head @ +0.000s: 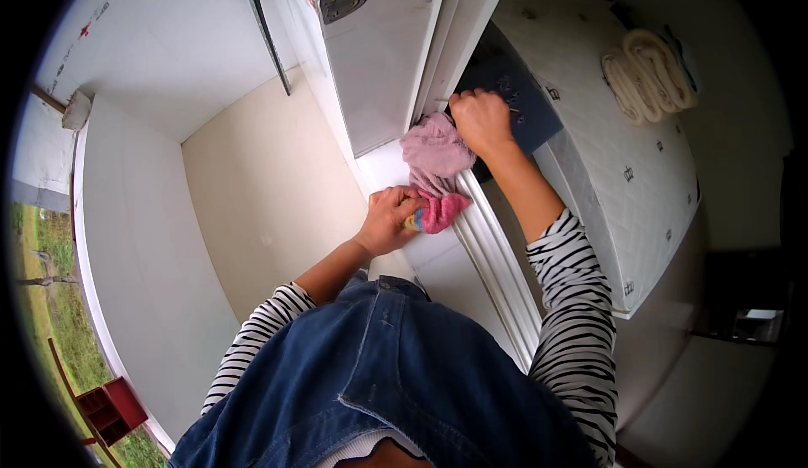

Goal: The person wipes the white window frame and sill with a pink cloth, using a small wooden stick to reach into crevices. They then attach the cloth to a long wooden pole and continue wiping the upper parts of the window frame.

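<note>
My left hand (388, 220) grips a bunched pink cloth (443, 212) with a yellow and blue part at its near end. A mauve cloth (435, 143) lies crumpled just beyond it, touching the pink one, over a white sill (435, 256) and its ridged sliding track (495, 266). My right hand (483, 121) is closed in a fist at the mauve cloth's right edge. A thin, pale, stick-like piece (516, 111) juts out from both sides of that fist; the fingers hide its middle.
Beyond the cloths rises a white upright panel (379, 76) with an oval metal fitting (342, 4). To the right are a white mattress (606, 146) and a rolled cream blanket (650, 80). Grass (57, 266) and a red shelf unit (110, 411) show outside at left.
</note>
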